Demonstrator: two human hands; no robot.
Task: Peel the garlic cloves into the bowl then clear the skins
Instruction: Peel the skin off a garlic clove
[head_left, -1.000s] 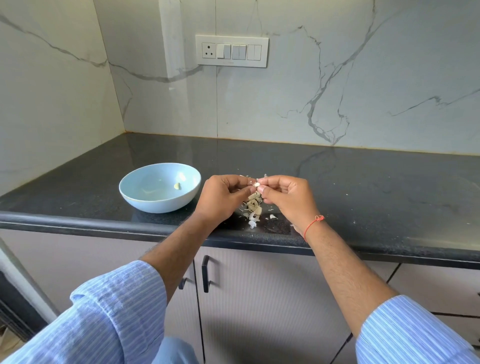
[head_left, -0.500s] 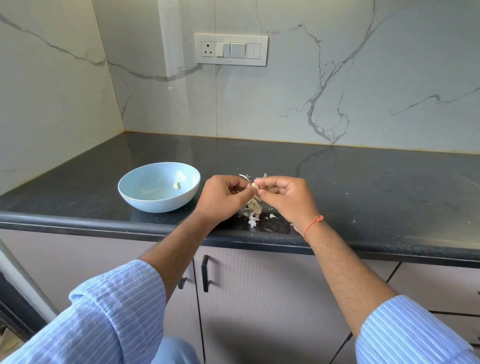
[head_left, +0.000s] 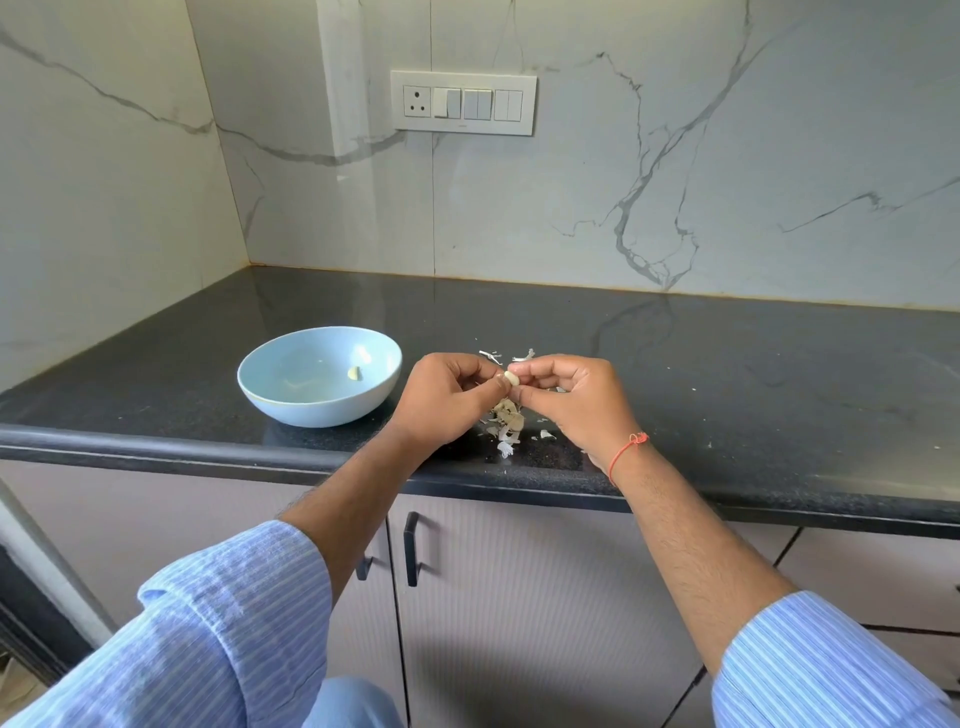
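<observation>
While a pale blue bowl (head_left: 319, 375) with one peeled clove (head_left: 354, 372) inside sits left on the dark counter (head_left: 727, 374), the left hand (head_left: 447, 402) and right hand (head_left: 569, 402) together pinch a garlic clove (head_left: 512, 378) above a heap of loose skins (head_left: 505, 423)

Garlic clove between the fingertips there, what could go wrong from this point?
The garlic clove is pinched only at the fingertips of the left hand and right hand, over the countertop rather than the bowl; if it slips, it likely lands among the skins. Those skins lie near the counter's front edge, so some could be brushed to the floor.
</observation>
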